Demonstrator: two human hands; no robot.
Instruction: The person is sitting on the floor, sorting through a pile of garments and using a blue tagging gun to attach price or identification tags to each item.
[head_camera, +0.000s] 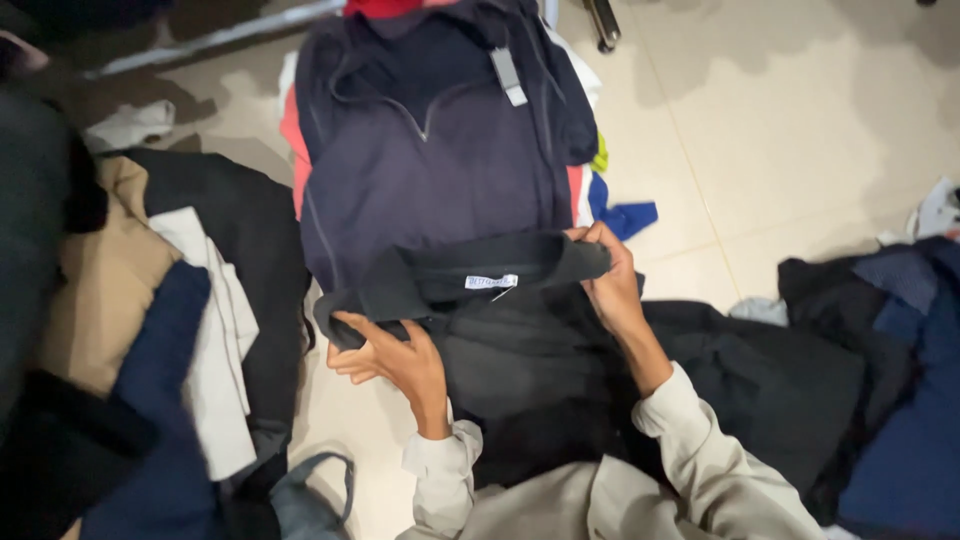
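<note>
Head view: both hands hold 1 black collared garment (520, 340) by its collar, over the tiled floor (800, 120). The left hand (395, 360) is closed on the collar's left end, fingers curled around the fabric. The right hand (610, 280) pinches the collar's right end, thumb and fingers shut on the cloth. The collar is stretched flat between them, with a small white label (491, 282) showing at its middle; the body of the garment hangs loose and crumpled toward the person's pale sleeves.

Just beyond the collar lies a navy zip-neck top (430, 160), spread flat on a stack of other clothes with red, white and blue edges peeking out. It looks already laid out, while the black garment seems only gripped and squared at the collar, not yet folded or set down.

Loose heaps lie toward the left edge, a tan piece (100, 280) and a white cloth (215, 340) among them, and dark clothes (880, 330) at the right, all still unsorted.
</note>
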